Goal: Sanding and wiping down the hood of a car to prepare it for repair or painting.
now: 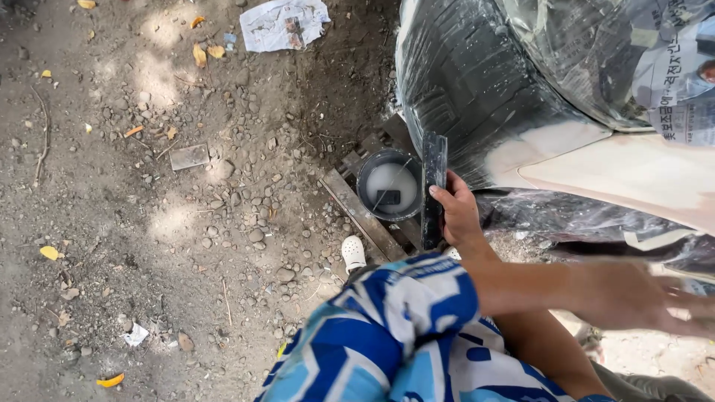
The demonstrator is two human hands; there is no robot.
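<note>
Blue-white patterned shorts [387,335] fill bottom centre. Right hand [655,298], lower right, blurred, fingers spread, holding nothing. Left hand [456,212], centre, fingers clamped on long dark sanding block [433,190], held upright just right of round bucket [389,184] with milky water. White shoe [353,251] beside wooden pallet [361,216]. Plastic-masked car panel [536,97] upper right. Crumpled newspaper [284,24] top centre on gravel.

Gravelly dirt ground [186,246], crumpled sheet of printed paper [284,24], small flat grey tile [189,156], scattered yellow leaves [49,253], white clog shoe [353,252], weathered wooden pallet [363,217].
</note>
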